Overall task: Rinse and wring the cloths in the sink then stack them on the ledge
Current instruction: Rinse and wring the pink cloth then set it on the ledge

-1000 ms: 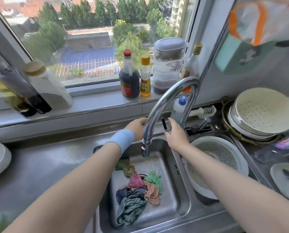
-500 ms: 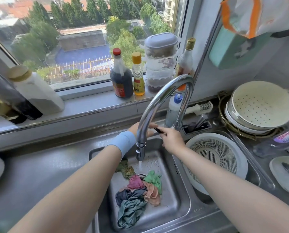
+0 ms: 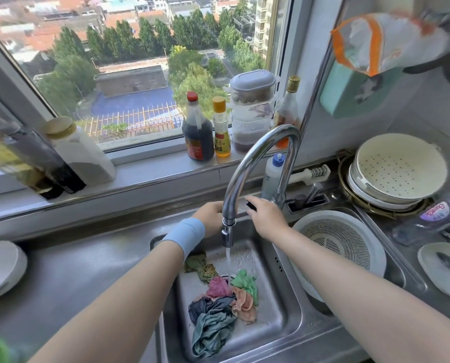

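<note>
Several crumpled cloths lie in the steel sink [image 3: 276, 305]: olive [image 3: 200, 265], pink [image 3: 218, 286], green [image 3: 246, 282], peach [image 3: 244, 306], dark blue [image 3: 206, 306] and grey-teal [image 3: 213, 334]. A thin stream of water [image 3: 228, 260] falls from the faucet spout [image 3: 247, 163] onto the pink and green cloths. My left hand [image 3: 208, 216], with a blue wristband, holds the spout from the left, its fingers partly hidden behind it. My right hand [image 3: 265, 217] grips the black-tipped tap lever [image 3: 251, 205]. The window ledge [image 3: 145, 176] runs behind the sink.
Sauce bottles [image 3: 199, 132], stacked containers [image 3: 252, 111] and big bottles [image 3: 82, 153] stand on the ledge. A white colander [image 3: 336, 244] fills the right basin. Stacked strainers [image 3: 399, 169], a plate with a spoon [image 3: 443, 268] and a dish-soap bottle [image 3: 272, 171] are at the right. A white bowl [image 3: 1, 268] sits far left.
My right hand swung the lever leftward and the water began to run, from a trickle to a steady stream. My left hand stays by the spout.
</note>
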Available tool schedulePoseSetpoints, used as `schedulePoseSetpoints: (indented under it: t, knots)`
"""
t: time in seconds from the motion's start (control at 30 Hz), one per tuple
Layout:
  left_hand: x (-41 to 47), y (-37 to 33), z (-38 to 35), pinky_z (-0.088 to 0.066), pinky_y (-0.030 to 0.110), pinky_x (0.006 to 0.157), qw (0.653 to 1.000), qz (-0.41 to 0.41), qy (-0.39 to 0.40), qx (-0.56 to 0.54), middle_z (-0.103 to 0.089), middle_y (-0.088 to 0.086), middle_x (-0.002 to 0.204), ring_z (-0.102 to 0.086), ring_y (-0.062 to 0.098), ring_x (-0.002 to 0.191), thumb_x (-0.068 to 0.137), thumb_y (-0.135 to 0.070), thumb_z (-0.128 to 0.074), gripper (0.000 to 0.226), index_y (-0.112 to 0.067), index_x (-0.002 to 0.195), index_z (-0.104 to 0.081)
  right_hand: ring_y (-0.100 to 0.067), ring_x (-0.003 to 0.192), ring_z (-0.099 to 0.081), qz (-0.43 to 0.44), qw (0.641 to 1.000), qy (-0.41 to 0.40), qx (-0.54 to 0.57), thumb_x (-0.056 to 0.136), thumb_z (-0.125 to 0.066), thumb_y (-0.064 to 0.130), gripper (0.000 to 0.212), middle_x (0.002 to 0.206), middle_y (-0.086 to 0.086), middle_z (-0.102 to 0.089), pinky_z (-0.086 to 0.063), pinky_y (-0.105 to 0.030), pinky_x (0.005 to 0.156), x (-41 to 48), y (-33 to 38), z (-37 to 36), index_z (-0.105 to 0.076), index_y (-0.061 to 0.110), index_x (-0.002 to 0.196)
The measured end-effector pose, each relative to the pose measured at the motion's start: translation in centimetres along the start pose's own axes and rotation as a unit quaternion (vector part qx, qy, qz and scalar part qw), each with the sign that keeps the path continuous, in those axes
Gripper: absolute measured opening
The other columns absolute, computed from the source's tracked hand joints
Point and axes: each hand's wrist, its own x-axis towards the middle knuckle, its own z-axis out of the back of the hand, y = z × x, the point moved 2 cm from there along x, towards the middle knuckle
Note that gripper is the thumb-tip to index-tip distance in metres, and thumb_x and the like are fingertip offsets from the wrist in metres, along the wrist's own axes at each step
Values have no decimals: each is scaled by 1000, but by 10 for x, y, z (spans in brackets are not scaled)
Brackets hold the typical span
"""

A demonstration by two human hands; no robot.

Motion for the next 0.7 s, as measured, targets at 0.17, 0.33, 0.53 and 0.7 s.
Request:
schedulePoseSetpoints:
  t: [0.17, 0.33, 0.53, 0.7]
  knots:
    - [-19, -23, 1, -49, 47, 102, 1000, -4, 5, -17, -70, 5, 117, -64, 28, 111, 79, -24, -59, 27, -35, 101, -69, -31, 104, -62, -4, 999, -23, -48, 98, -57, 24, 20, 111, -10, -70, -52, -39, 84, 13, 5, 4, -66, 20, 116]
    - [13, -10, -4, -53, 49, 95, 999, 3, 2, 42, -71, 6, 109, -66, 30, 102, 87, -21, -59, 27, -22, 113, -66, -31, 111, -60, 0, 996, -5, -94, 98, -56, 31, 29, 123, -8, -63, -49, -38, 86, 17, 4, 6, -59, 21, 125]
    - [-52, -15, -17, -44, 29, 81, 997, 32, -23, 68, -65, 4, 98, -57, 22, 87, 98, -18, -46, 19, -17, 110, -61, -30, 100, -60, -26, 990, 22, -136, 96, -47, 24, 18, 119, -6, -56, -47, -36, 79, -28, -12, -22, -55, 18, 112]
    - [-68, 60, -66, -52, 32, 93, 993, 106, 17, 47, -67, -3, 123, -64, 17, 103, 97, -27, -52, 29, -26, 124, -63, -25, 114, -61, -40, 966, 222, -129, 94, -49, 18, 31, 128, -2, -65, -50, -33, 91, -66, -38, -98, -63, 23, 121]
